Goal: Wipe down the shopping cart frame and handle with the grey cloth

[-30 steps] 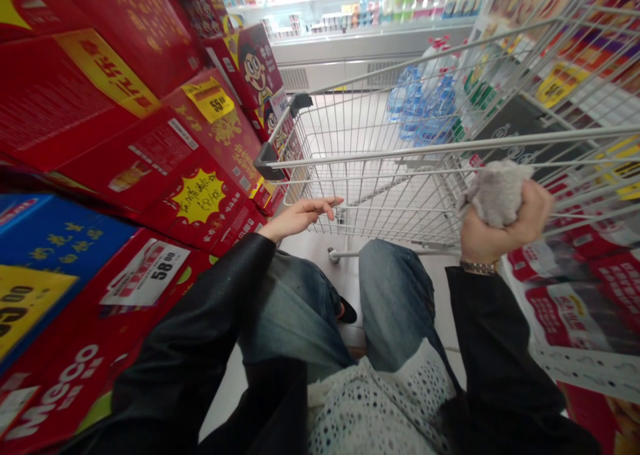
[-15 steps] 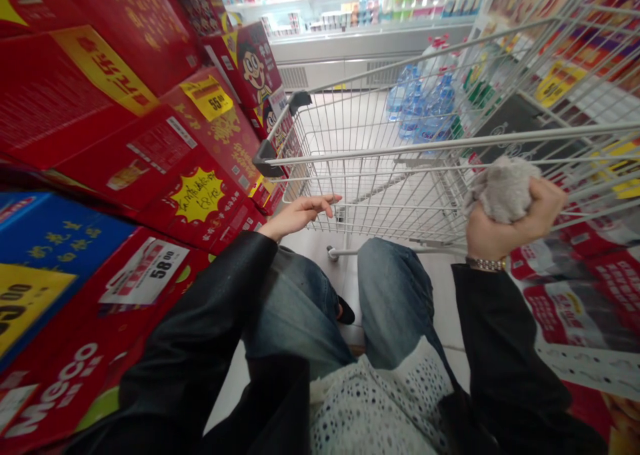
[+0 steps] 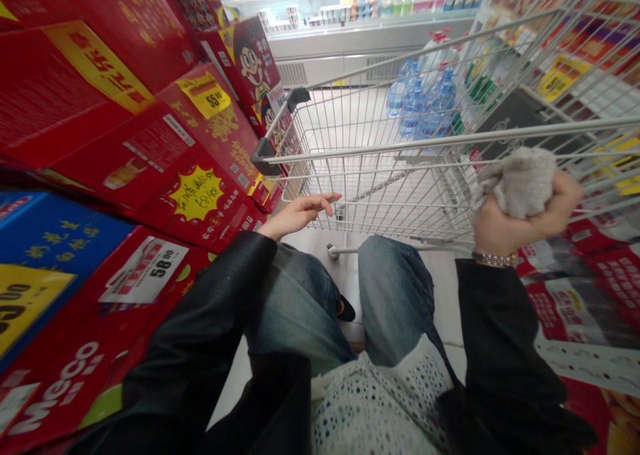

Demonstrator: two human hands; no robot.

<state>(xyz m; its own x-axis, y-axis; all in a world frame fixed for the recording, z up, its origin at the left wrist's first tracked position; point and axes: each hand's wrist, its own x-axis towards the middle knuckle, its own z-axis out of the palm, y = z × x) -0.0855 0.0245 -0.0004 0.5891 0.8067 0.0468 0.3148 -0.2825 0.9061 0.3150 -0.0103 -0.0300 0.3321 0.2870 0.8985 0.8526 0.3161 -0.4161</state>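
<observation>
Red gift boxes (image 3: 100,108) piled up on the left, then left hand (image 3: 297,215) loose and open just beside a wire shopping cart (image 3: 400,143), well apart from right hand (image 3: 520,225), clamped on a fuzzy grey bundle (image 3: 515,185) up by the cart's rail. Pale tile floor (image 3: 445,288) underneath, chilled shelves (image 3: 370,15) way at the back.

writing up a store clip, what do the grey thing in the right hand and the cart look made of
The grey bundle in the right hand looks like soft plush or fleece fabric: matte and fuzzy, and it bunches in the grip. The exact fibre can't be told. The shopping cart looks like welded metal wire, probably steel, with a smooth pale finish; whether it's plated or coated isn't clear.
</observation>
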